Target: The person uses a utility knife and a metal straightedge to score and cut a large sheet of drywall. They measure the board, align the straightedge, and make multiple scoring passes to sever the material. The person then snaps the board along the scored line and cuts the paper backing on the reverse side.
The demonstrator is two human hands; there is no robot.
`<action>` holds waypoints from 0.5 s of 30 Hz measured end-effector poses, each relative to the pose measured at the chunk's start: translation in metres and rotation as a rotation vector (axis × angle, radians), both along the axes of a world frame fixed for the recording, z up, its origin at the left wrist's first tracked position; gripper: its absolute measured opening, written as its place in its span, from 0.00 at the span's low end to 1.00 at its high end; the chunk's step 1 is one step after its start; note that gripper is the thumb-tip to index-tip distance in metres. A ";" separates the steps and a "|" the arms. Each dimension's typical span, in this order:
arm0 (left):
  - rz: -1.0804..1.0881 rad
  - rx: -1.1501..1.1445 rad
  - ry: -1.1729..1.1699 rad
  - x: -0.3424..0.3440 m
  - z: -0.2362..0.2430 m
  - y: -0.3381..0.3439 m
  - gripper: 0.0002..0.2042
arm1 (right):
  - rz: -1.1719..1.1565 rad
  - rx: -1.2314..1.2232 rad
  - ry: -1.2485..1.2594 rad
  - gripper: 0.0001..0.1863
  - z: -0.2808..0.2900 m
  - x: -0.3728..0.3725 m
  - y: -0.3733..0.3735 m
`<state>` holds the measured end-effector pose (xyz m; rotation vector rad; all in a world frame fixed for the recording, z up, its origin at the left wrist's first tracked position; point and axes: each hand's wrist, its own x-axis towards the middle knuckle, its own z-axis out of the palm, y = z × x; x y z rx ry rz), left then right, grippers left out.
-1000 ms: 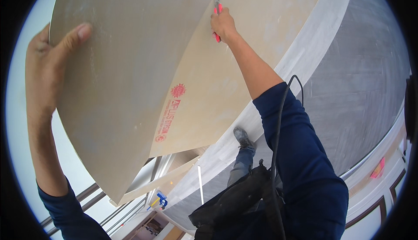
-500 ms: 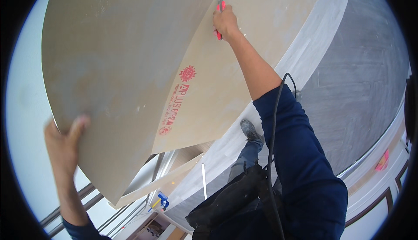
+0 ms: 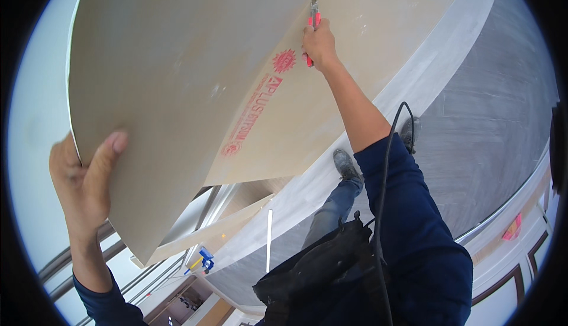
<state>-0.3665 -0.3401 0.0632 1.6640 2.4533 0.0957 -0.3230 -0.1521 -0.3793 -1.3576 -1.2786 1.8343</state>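
A large sheet of gypsum board [image 3: 177,71] is bent along a line, its left part tilted up and shaded. My left hand [image 3: 86,178] grips the left edge of that raised part, thumb on the brown paper face and fingers behind. Red print [image 3: 260,98] runs along the lighter part, beside the fold. In my right hand [image 3: 320,43] is a red and grey utility knife [image 3: 314,15], its tip at the fold line near the top of the view. The board's far end passes out of view.
My shoes [image 3: 345,163] stand on a pale strip beside the grey floor [image 3: 491,101]. Metal profiles [image 3: 210,207] and a blue and yellow tool [image 3: 204,260] lie beyond the board's lower end. A black cable [image 3: 381,207] hangs along my right arm.
My left hand has closed on the board's edge and raised it, so the fold looks sharper. The right hand with the knife has come slightly nearer and to the right.
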 end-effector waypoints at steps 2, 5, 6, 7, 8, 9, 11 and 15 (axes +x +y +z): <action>-0.007 0.015 -0.023 -0.001 0.000 0.001 0.10 | 0.002 0.022 -0.011 0.19 -0.001 -0.008 -0.021; 0.018 0.012 -0.057 -0.003 0.004 -0.003 0.10 | 0.036 -0.022 -0.005 0.18 0.017 -0.014 -0.060; 0.040 0.004 -0.062 -0.003 0.006 -0.004 0.10 | 0.037 -0.038 -0.001 0.18 0.023 -0.017 -0.069; 0.060 -0.002 -0.066 -0.003 0.006 -0.003 0.10 | 0.036 -0.052 0.002 0.17 0.024 -0.019 -0.076; 0.081 -0.009 -0.070 -0.003 0.007 -0.003 0.10 | 0.036 -0.035 0.012 0.17 0.025 -0.020 -0.084; 0.076 0.006 -0.066 -0.003 0.009 -0.002 0.11 | 0.037 -0.018 0.023 0.17 0.026 -0.021 -0.093; 0.075 0.022 -0.061 -0.006 0.005 -0.005 0.12 | 0.044 0.013 0.002 0.17 0.025 -0.025 -0.115; 0.016 -0.030 -0.024 -0.014 0.008 -0.003 0.16 | 0.032 0.013 -0.018 0.16 0.030 -0.037 -0.152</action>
